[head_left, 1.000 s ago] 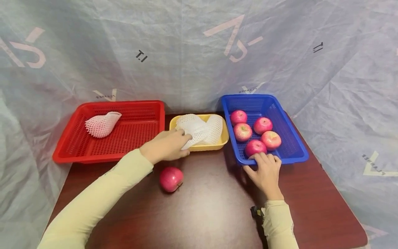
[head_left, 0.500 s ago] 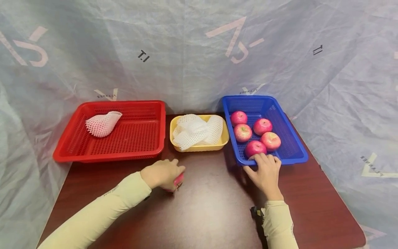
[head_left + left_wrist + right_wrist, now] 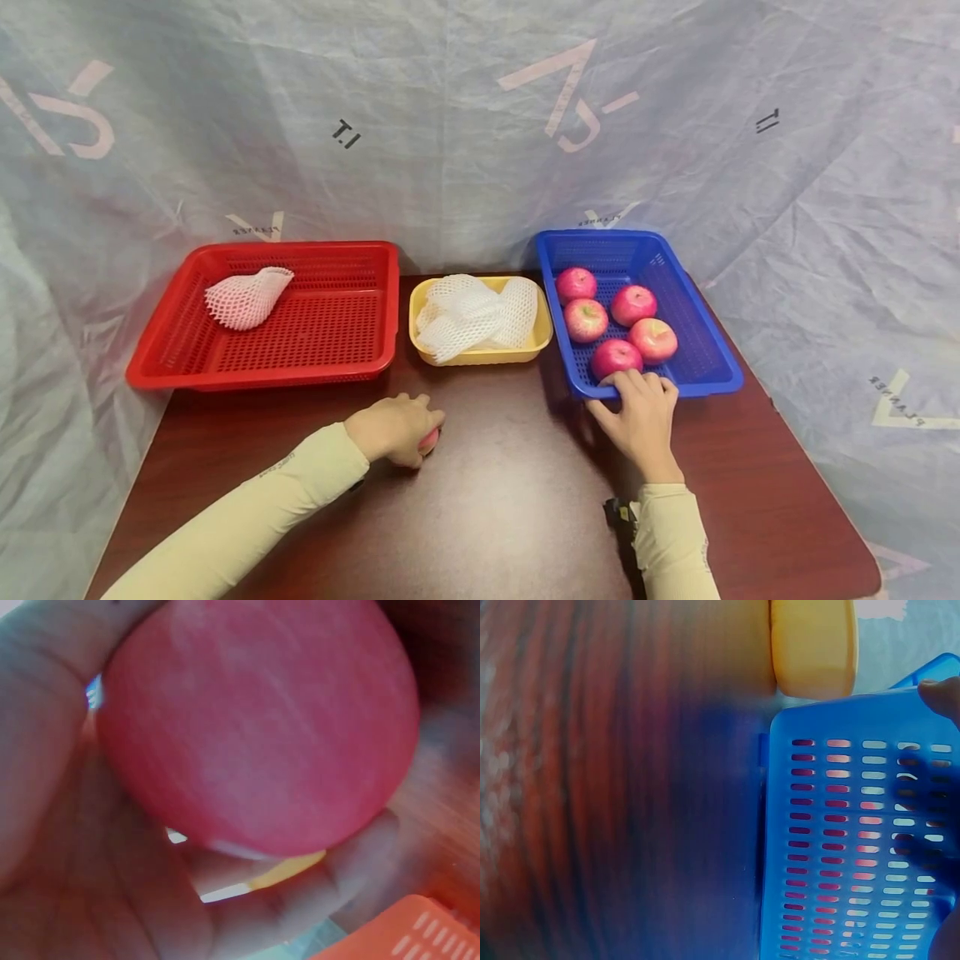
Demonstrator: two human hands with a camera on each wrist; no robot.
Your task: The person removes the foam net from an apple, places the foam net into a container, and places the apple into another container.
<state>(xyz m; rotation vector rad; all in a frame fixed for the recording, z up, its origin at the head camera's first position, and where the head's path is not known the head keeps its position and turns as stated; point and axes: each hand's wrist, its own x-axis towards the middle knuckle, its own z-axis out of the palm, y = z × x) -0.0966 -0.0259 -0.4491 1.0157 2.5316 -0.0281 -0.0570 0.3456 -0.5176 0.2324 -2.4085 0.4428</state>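
My left hand (image 3: 397, 427) grips a red apple (image 3: 262, 727) over the table, in front of the yellow tray. In the left wrist view the thumb and fingers curl round it; from the head only a sliver of the fruit shows past the fingertips. At the right, the fingers of my right hand (image 3: 641, 417) hook over the near rim of a blue plastic basket (image 3: 708, 333), the thumb outside it. Just inside that rim lies a red apple (image 3: 617, 357), and several more apples sit behind it. The right wrist view shows the basket's slotted wall (image 3: 855, 840).
A red basket (image 3: 300, 333) at the left holds one apple in a white foam net (image 3: 243, 300). Between the baskets, a yellow tray (image 3: 487, 357) carries several white foam nets (image 3: 468, 312). A grey cloth (image 3: 442, 150) hangs behind the brown table (image 3: 510, 508).
My left hand has let go of a foam net in the yellow tray, come down toward the near side and taken hold of the loose apple. The right hand stays on the blue rim.
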